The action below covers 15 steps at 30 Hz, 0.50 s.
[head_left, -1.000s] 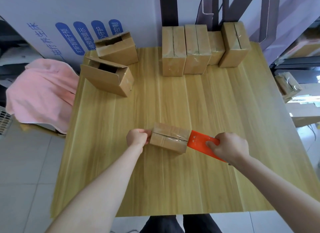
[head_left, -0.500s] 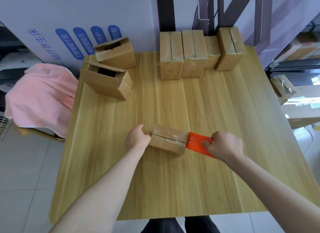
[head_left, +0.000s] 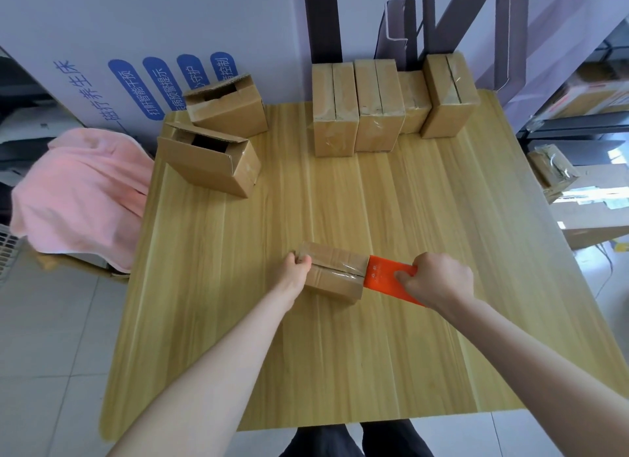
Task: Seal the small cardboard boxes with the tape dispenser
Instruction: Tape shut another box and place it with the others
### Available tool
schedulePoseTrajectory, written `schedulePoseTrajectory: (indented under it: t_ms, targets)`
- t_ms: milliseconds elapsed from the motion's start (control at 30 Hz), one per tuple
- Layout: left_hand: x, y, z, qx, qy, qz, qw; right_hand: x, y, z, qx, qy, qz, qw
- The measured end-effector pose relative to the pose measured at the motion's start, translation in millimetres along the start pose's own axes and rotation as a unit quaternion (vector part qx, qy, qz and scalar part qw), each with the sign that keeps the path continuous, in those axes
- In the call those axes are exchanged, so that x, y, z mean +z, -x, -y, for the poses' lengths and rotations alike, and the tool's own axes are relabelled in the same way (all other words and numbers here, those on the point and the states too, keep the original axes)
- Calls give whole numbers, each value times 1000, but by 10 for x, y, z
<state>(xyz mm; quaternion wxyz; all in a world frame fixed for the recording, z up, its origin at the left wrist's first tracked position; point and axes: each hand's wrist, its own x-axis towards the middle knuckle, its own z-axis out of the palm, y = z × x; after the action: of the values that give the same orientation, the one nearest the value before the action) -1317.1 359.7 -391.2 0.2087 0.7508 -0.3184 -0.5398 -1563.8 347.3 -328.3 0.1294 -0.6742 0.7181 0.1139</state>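
1. Pink cloth [head_left: 81, 198], off the counter's [head_left: 340, 371] left edge: soft, rumpled, towel-like.
2. Open boxes [head_left: 207, 157], far left corner of the counter, two: flaps not yet taped. Brown corrugated card, crisp edges.
3. My left hand [head_left: 297, 269]: fingers curled over the left end of the box in work, pinning it. If this hold slackens, I judge the box would slide with the pull and the tape would wrinkle.
4. Box in work [head_left: 333, 273], lying near the counter's middle: a skewed pull could leave the seam bare. Glossy clear tape along the top seam.
5. Tape dispenser [head_left: 388, 279], touching that box's right end: a crooked tear could leave a ragged tail. Flat, smooth orange plastic.
6. My right hand [head_left: 439, 279]: clamped round the dispenser.
7. Sealed boxes [head_left: 374, 106], back right, in a row: shiny strips on matte card.
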Motion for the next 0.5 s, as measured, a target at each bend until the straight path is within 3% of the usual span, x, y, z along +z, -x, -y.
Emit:
schedulePoseTrajectory:
  t_ms: [33,100,133,200,300,500]
  targets:
    - [-20,-6,-39,42,-88,-36,995,-16,-2,9,-2,3,2,1000]
    - [19,-6,-127,223,-240,-129,936,-37,-2,33,-5,8,4,1000]
    - [63,-15,-174,313,-282,-131,897,-45,-2,45,-4,8,6,1000]
    - [174,-30,-214,400,-375,-70,833,-72,-6,61,-1,7,14,1000]
    - [305,-51,-76,382,-505,-27,773,-116,-25,116,3,6,31,999]
    - [345,-104,-17,383,-541,-65,746,-192,-136,226,42,-13,59,997]
